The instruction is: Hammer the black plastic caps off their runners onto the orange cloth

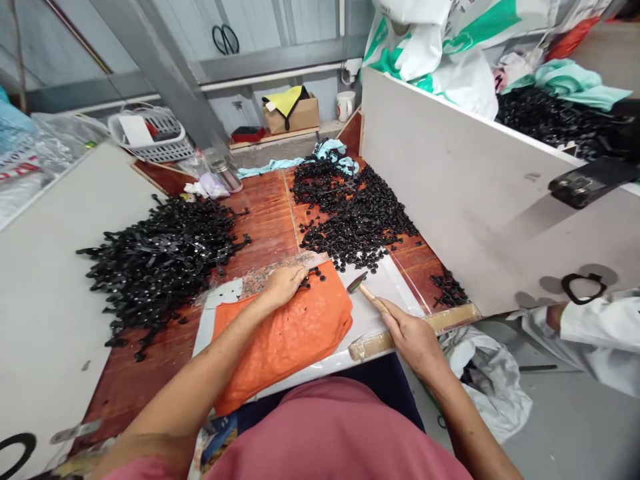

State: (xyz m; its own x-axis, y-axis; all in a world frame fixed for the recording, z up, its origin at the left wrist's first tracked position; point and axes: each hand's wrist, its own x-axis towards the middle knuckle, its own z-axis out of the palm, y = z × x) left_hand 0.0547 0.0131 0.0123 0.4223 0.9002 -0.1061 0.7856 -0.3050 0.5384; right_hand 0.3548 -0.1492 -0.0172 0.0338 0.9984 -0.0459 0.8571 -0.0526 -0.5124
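A cluster of small black parts [313, 274] is pinched in the grip of the left hand [286, 285], at the orange cloth [295, 327] along the tabletop [267, 207]; a wooden-handled knife [370, 295] is clasped in the closed grip of the right hand [413, 337], near the black pile [357, 217]

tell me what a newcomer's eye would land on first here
Probably the bright orange cloth spread at the near edge of the table, with the left hand resting at its far side. Next would come the heap of black parts on the left and the loose black pieces piled further back, right of centre. The right hand holds a wooden-handled tool beside the cloth.
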